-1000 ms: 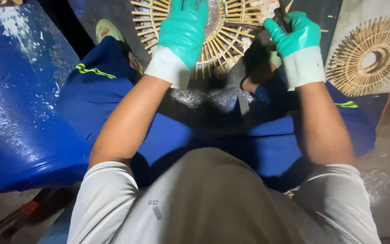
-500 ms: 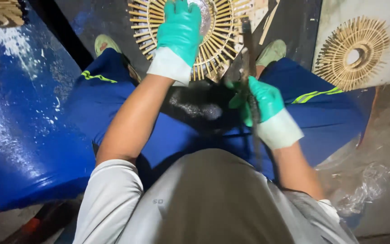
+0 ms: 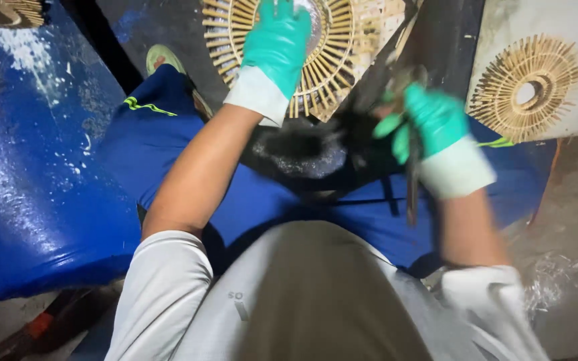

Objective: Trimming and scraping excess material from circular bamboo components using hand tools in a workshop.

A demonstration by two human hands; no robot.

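My left hand (image 3: 279,40), in a green glove with a white cuff, rests flat on a round frame of radiating bamboo sticks (image 3: 342,60) with a shiny centre, holding it down. My right hand (image 3: 429,124), gloved the same way and blurred by motion, grips a long dark knife (image 3: 411,180) whose blade points down toward my lap. The right hand hovers just below and right of the stick frame. A dark pad (image 3: 302,150) lies on my knees beneath the frame.
A second round stick frame (image 3: 526,87) lies on a pale board at the upper right. A large blue plastic drum (image 3: 28,160) lies at my left. My blue trousers and a green sandal (image 3: 162,60) show below the work. Grey floor runs along the right.
My right hand has pulled away from the frame's right edge, dropped toward my lap, then risen again with the knife. The left hand stays pressed on the frame.
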